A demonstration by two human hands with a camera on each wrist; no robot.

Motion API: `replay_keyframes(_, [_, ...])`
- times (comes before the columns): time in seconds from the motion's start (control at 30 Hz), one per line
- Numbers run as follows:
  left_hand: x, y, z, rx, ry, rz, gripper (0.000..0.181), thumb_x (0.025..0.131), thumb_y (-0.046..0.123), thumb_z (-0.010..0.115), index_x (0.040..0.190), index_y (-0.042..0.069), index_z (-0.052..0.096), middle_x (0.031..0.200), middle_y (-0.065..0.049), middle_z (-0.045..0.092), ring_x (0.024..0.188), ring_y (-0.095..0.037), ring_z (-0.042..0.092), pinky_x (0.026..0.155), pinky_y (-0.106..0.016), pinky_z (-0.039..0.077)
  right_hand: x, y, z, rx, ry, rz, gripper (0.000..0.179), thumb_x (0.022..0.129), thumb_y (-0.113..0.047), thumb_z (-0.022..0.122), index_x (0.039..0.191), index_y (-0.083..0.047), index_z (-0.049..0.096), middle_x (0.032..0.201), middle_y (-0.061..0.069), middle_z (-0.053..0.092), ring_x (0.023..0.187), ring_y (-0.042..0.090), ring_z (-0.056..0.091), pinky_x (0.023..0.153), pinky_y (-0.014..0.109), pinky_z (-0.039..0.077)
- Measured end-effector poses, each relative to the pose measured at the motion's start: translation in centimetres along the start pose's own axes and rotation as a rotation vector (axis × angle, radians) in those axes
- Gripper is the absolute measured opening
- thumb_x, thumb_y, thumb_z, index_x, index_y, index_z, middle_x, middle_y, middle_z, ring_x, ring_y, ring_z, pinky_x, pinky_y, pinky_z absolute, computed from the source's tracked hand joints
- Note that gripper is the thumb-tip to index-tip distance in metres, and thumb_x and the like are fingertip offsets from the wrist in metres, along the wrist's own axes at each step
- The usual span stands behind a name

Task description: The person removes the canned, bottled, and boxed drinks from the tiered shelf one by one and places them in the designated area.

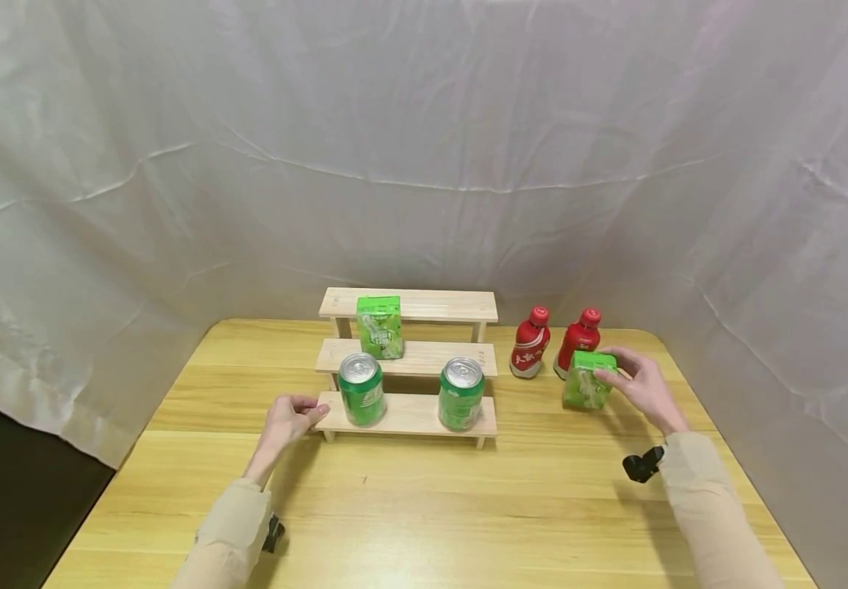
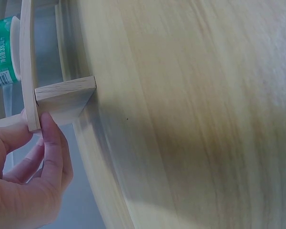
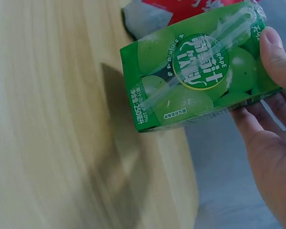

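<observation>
My right hand (image 1: 642, 388) grips a green grape juice box (image 1: 587, 381) by its upper right part, in front of two red bottles. In the right wrist view the juice box (image 3: 195, 67) has a straw on its face, and a shadow lies on the table beside it. My left hand (image 1: 291, 421) pinches the left end of the lowest step of a wooden three-step shelf (image 1: 409, 415); in the left wrist view thumb and fingers close on the board's end (image 2: 32, 114). Two green cans, one left (image 1: 361, 391) and one right (image 1: 460, 394), stand on that step. Another green juice box (image 1: 380, 329) stands on the middle step.
Two red bottles, one left (image 1: 530, 343) and one right (image 1: 579, 342), stand right of the shelf. The wooden table (image 1: 424, 507) reaches back to a pale hanging cloth (image 1: 424, 229), which also encloses both sides.
</observation>
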State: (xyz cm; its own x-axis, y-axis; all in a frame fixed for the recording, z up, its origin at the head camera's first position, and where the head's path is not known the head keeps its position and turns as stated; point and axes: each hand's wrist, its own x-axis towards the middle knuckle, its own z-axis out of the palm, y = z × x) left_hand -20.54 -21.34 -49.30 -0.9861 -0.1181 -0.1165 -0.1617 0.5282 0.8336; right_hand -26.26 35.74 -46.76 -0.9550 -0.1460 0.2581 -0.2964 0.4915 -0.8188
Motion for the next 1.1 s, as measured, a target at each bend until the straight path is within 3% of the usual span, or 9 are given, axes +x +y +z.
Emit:
replay_keyframes(0.2, [0.0, 0.1, 0.0, 0.005, -0.009, -0.010, 0.037, 0.094, 0.015, 0.070, 0.115, -0.015, 0.065, 0.102, -0.029, 0.071, 0.074, -0.013, 0.066, 0.067, -0.022, 0.054, -0.4, 0.6, 0.2, -0.042, -0.010, 0.042, 0.043, 0.095, -0.011, 0.069, 0.130, 0.010, 0.056, 0.120, 0.015, 0.066, 0.102, -0.018, 0.053, 0.085, 0.003, 0.045])
replay_keyframes(0.6, [0.0, -0.1, 0.0, 0.021, 0.002, -0.005, 0.036, 0.094, 0.016, 0.070, 0.114, -0.014, 0.066, 0.101, -0.027, 0.072, 0.076, -0.014, 0.066, 0.068, -0.021, 0.053, -0.9, 2.0, -0.4, 0.023, -0.023, 0.072, 0.049, 0.098, -0.015, 0.066, 0.137, 0.010, 0.050, 0.112, -0.023, 0.058, 0.104, -0.018, 0.052, 0.087, 0.003, 0.044])
replay_keyframes(0.83, [0.0, 0.0, 0.0, 0.017, 0.001, -0.004, 0.038, 0.094, 0.017, 0.070, 0.115, -0.015, 0.065, 0.103, -0.028, 0.072, 0.077, -0.014, 0.067, 0.069, -0.023, 0.055, -1.1, 2.2, -0.2, 0.064, -0.030, 0.151, 0.057, 0.099, -0.026, 0.064, 0.144, 0.004, 0.045, 0.114, -0.028, 0.056, 0.105, -0.016, 0.053, 0.086, 0.005, 0.044])
replay_keyframes(0.97, [0.0, -0.1, 0.0, 0.008, -0.001, -0.011, 0.037, 0.094, 0.016, 0.070, 0.115, -0.015, 0.065, 0.103, -0.028, 0.072, 0.075, -0.013, 0.066, 0.068, -0.022, 0.054, -1.3, 2.2, -0.1, 0.052, -0.025, 0.176, 0.064, 0.099, -0.029, 0.066, 0.150, -0.001, 0.041, 0.129, -0.010, 0.057, 0.111, -0.015, 0.048, 0.090, 0.002, 0.041])
replay_keyframes(1.1, [0.0, -0.1, 0.0, 0.004, -0.004, -0.017, 0.038, 0.094, 0.016, 0.069, 0.115, -0.015, 0.065, 0.103, -0.028, 0.072, 0.075, -0.012, 0.066, 0.068, -0.023, 0.054, -1.2, 1.5, 0.5, -0.017, 0.067, 0.159, 0.063, 0.098, -0.032, 0.067, 0.150, -0.005, 0.043, 0.142, 0.018, 0.054, 0.113, -0.011, 0.045, 0.093, 0.006, 0.040])
